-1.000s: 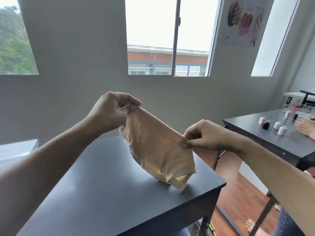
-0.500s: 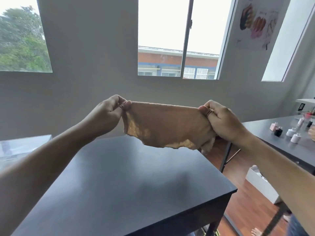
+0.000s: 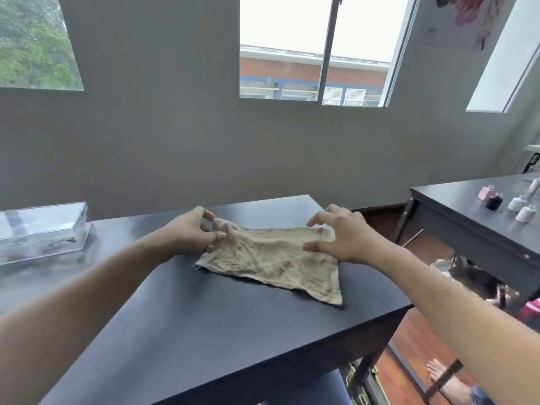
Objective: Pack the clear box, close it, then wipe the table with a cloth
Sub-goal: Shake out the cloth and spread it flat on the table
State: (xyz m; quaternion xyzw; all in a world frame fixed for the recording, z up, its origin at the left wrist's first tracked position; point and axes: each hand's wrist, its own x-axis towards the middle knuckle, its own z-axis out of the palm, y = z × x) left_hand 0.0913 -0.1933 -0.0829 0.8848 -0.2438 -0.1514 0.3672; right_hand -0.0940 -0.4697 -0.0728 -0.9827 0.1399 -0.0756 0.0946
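Blk table [image 3: 204, 331] w/ cloth [image 3: 271, 261] & clear box [image 3: 41, 229].

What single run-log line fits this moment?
stage: wiping | cloth: flat on table | left hand, right hand: open | clear box: closed

Both arms reaching forward, hands low.
The left hand [image 3: 193, 230] is curling its fingers loosely; the right hand [image 3: 342, 233] is spreading its fingers apart, palm down.

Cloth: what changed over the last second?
The cloth went from stretched in the air between both hands down to lying spread flat on the table. The left hand and right hand opened, letting its top corners go. The clear box stayed on the table's left.
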